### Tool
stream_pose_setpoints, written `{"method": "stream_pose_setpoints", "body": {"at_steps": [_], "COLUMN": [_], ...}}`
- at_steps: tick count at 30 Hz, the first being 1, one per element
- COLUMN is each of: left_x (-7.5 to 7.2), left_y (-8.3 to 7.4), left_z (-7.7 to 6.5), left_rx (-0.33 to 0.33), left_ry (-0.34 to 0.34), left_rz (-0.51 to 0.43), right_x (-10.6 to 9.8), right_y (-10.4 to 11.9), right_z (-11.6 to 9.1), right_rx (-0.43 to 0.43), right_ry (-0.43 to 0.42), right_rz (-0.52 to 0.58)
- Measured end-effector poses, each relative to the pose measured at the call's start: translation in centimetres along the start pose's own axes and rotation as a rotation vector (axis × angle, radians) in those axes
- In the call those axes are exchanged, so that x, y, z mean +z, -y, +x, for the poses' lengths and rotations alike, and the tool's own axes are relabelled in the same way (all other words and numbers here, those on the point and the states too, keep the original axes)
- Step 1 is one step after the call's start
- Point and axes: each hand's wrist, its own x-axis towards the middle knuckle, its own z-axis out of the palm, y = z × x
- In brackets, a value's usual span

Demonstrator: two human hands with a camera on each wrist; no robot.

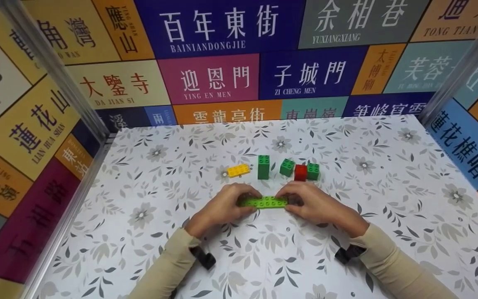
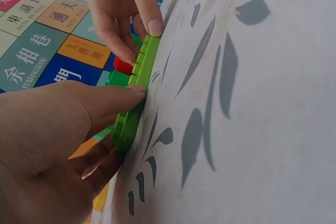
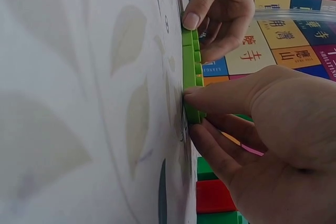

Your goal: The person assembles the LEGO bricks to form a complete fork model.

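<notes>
A long, flat light green toy brick (image 1: 269,202) with studs on top lies on the patterned tabletop. At its left end my left hand (image 1: 230,203) pinches it between thumb and fingers. My right hand (image 1: 314,202) pinches the opposite end in the same way. The left wrist view shows the light green brick (image 2: 137,98) edge-on, with both thumbs on its near side. A seam crosses the light green brick (image 3: 190,69) in the right wrist view; I cannot tell whether it is one piece or two.
Behind the hands stand a flat yellow brick (image 1: 238,170), a tall dark green brick stack (image 1: 263,168), a dark green brick (image 1: 287,167), a red brick (image 1: 300,173) and another dark green brick (image 1: 313,171). Sign-covered walls (image 1: 218,79) enclose the back and sides of the tabletop (image 1: 139,249).
</notes>
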Motion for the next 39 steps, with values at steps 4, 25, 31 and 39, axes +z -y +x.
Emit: {"method": "stream_pose_setpoints", "body": {"at_steps": [4,25,31,39], "left_x": [0.1,-0.1,0.0,0.1], "left_y": [0.1,0.4,0.5,0.6], "left_z": [-0.1,0.0,-0.1,-0.1], "left_rx": [0.031,-0.014,-0.007,-0.004], "left_ry": [-0.017,0.013,0.007,-0.003], "left_rz": [0.007,-0.009,-0.028,-0.054], "right_x": [0.0,-1.5,-3.5,-5.8], "right_y": [-0.1,-0.6,-1.6,-4.5], "right_z": [0.0,-0.1,-0.2,-1.0], "right_rx": [-0.022,0.012,0.0,0.088], "right_ry": [-0.005,-0.051,-0.264,-0.437], "right_rz": [-0.001,0.164,0.144,0.028]}}
